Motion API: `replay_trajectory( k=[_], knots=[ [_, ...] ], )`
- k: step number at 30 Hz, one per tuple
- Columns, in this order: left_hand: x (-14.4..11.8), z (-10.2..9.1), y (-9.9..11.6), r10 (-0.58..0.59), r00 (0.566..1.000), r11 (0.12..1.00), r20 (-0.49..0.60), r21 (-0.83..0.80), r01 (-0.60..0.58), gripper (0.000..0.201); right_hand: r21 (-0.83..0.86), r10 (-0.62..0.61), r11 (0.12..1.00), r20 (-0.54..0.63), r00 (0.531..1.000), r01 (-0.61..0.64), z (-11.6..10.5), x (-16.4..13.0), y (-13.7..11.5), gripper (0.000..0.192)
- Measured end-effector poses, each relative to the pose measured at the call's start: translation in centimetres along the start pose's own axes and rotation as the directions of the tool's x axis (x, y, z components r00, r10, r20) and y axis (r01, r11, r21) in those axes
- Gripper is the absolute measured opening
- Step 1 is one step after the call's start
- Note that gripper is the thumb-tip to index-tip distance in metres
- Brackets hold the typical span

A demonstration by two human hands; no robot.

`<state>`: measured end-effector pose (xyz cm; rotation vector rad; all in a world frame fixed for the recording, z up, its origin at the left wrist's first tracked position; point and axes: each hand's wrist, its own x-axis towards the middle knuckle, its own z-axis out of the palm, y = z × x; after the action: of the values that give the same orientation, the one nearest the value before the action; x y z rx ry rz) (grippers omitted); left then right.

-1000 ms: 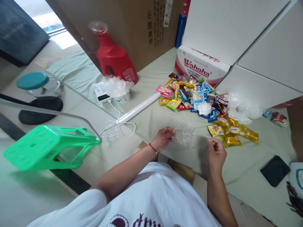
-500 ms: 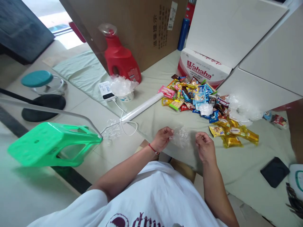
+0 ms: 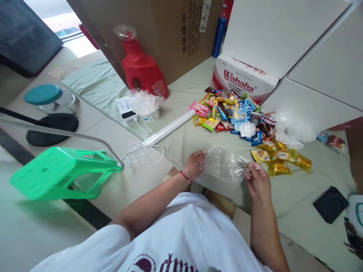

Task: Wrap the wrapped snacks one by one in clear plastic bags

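Observation:
My left hand (image 3: 195, 164) and my right hand (image 3: 256, 179) each pinch one end of a clear plastic bag (image 3: 224, 164), stretched between them just above the pale green cloth (image 3: 286, 196). Beyond the bag lies a pile of wrapped snacks (image 3: 236, 115), with several yellow packets (image 3: 280, 160) nearest my right hand. A crumpled clear bag (image 3: 246, 129) rests on the pile.
A red detergent bottle (image 3: 141, 66) and large cardboard box (image 3: 164, 30) stand behind. A Wahaha carton (image 3: 241, 81), white roll (image 3: 170, 128), cup with plastic (image 3: 146, 105), power bank (image 3: 126, 107), green stool (image 3: 62, 172) left, black wallet (image 3: 330, 204) right.
My right hand moved in to the bag, took hold of its right end, and pulled it outward; the bag is now spread between both hands instead of bunched at the left hand.

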<state>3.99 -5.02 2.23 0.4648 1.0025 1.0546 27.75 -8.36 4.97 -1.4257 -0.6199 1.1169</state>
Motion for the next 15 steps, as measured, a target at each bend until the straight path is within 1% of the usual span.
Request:
replay_trajectory(
  k=[1, 2, 3, 4, 5, 6, 7, 8, 9, 10, 11, 12, 13, 14, 15],
  knots=[
    [0.1, -0.2, 0.1, -0.002, 1.000, 1.000, -0.007, -0.008, 0.002, 0.066, -0.006, 0.013, 1.000, -0.028, 1.000, -0.013, -1.5, 0.4, 0.0, 0.046],
    [0.3, -0.4, 0.2, -0.004, 1.000, 1.000, -0.012, -0.015, 0.004, 0.065, -0.048, 0.016, 0.999, -0.066, 0.998, -0.019, -3.0, 0.6, 0.2, 0.047],
    [0.4, -0.4, 0.2, -0.009, 1.000, 1.000, -0.016, -0.019, 0.009, 0.064, -0.132, -0.003, 0.991, -0.118, 0.993, -0.013, -4.4, 0.7, 0.3, 0.047],
    [0.5, -0.4, 0.1, -0.013, 1.000, 1.000, -0.019, -0.020, 0.012, 0.062, -0.253, -0.061, 0.967, -0.185, 0.981, 0.012, -5.6, 0.5, 0.5, 0.046],
    [0.6, -0.2, 0.0, -0.013, 1.000, 1.000, -0.024, -0.018, 0.013, 0.062, -0.392, -0.161, 0.918, -0.254, 0.954, 0.050, -6.4, 0.1, 0.6, 0.043],
    [0.6, 0.0, -0.2, -0.009, 0.999, 1.000, -0.032, -0.013, 0.009, 0.061, -0.517, -0.282, 0.851, -0.301, 0.911, 0.093, -6.8, -0.5, 0.6, 0.040],
    [0.6, 0.3, -0.4, -0.001, 0.999, 1.000, -0.041, -0.005, 0.001, 0.062, -0.606, -0.400, 0.782, -0.307, 0.864, 0.147, -6.7, -1.2, 0.5, 0.036],
    [0.6, 0.6, -0.6, 0.008, 0.999, 1.000, -0.051, 0.004, -0.008, 0.062, -0.656, -0.486, 0.722, -0.258, 0.835, 0.218, -6.1, -2.1, 0.4, 0.033],
    [0.6, 1.0, -0.8, 0.016, 0.998, 1.000, -0.060, 0.015, -0.016, 0.063, -0.673, -0.537, 0.671, -0.151, 0.830, 0.311, -5.0, -3.0, 0.2, 0.030],
    [0.5, 1.3, -0.9, 0.022, 0.998, 0.999, -0.066, 0.026, -0.021, 0.064, -0.659, -0.556, 0.627, -0.004, 0.831, 0.416, -3.5, -3.8, -0.1, 0.030],
    [0.4, 1.7, -1.1, 0.027, 0.997, 0.999, -0.067, 0.041, -0.024, 0.065, -0.627, -0.541, 0.581, 0.179, 0.822, 0.519, -1.7, -4.5, -0.3, 0.031],
    [0.3, 2.1, -1.2, 0.034, 0.997, 0.998, -0.063, 0.058, -0.031, 0.067, -0.592, -0.511, 0.528, 0.351, 0.785, 0.609, 0.2, -5.0, -0.4, 0.035],
    [0.2, 2.4, -1.3, 0.045, 0.998, 0.996, -0.055, 0.076, -0.040, 0.068, -0.554, -0.474, 0.497, 0.472, 0.743, 0.668, 2.0, -5.3, -0.5, 0.039],
    [0.0, 2.6, -1.3, 0.059, 0.997, 0.994, -0.049, 0.093, -0.054, 0.068, -0.511, -0.443, 0.495, 0.547, 0.710, 0.703, 3.5, -5.4, -0.5, 0.041],
    [-0.2, 2.8, -1.3, 0.076, 0.996, 0.992, -0.045, 0.105, -0.071, 0.069, -0.471, -0.419, 0.529, 0.578, 0.700, 0.706, 4.8, -5.3, -0.3, 0.039]
  ],
)
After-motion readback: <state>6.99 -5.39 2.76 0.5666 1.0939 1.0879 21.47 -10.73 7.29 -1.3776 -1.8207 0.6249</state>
